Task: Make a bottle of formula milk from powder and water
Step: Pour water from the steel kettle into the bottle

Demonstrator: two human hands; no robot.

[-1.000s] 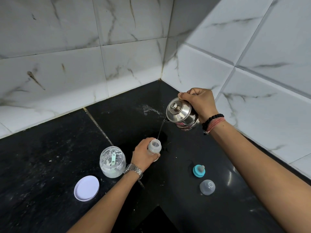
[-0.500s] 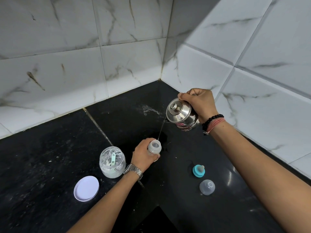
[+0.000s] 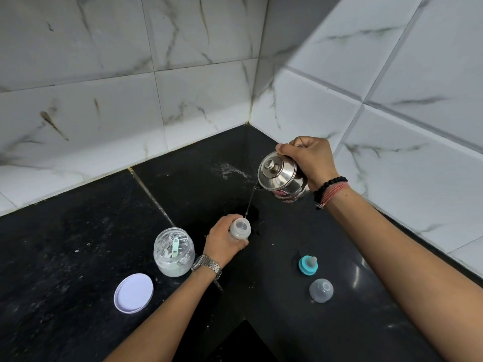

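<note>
My left hand [image 3: 224,240] grips a small clear baby bottle [image 3: 240,229] standing upright on the black counter [image 3: 78,257], its mouth uncovered. Up and to the right, my right hand [image 3: 309,159] holds a steel kettle [image 3: 281,177] tilted to the left. A thin stream of water [image 3: 250,201] falls from its spout into the bottle. Left of the bottle stands a glass jar of white powder [image 3: 173,253] with a pale green scoop [image 3: 174,248] inside. The teal ring with the teat [image 3: 308,265] and the clear bottle cap [image 3: 321,290] lie on the counter to the right.
The jar's white lid [image 3: 133,293] lies flat near the front left. White marble-look tiled walls [image 3: 183,74] meet in a corner behind the counter. A dusting of white powder [image 3: 232,171] marks the counter near the corner. The counter's inner edge notches at the bottom middle.
The kettle keeps pouring; its tilt and both hands are nearly unchanged, and the stream still runs into the bottle.
</note>
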